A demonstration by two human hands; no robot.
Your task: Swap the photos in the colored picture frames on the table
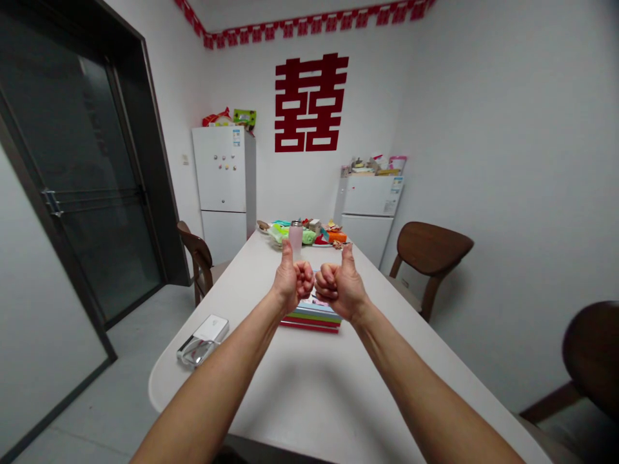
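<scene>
My left hand [293, 281] is held up over the table, fingers curled into a fist and thumb pointing up. Close beside it, my right hand [341, 283] makes the same thumbs-up fist, knuckles facing the left one. Neither fist shows anything in it. Behind and below them lies a stack of books [312, 322] with red, green and blue edges, its top partly hidden by the hands. A pink bottle [296, 238] with a metallic lid stands upright farther back, just beyond my left thumb.
On the white table [280, 399], a white device with a coiled cable [206, 338] lies at the left edge. Bags and packets [333, 236] crowd the far end. Wooden chairs [430, 248] stand along both sides, with two white fridges [220, 171] at the back.
</scene>
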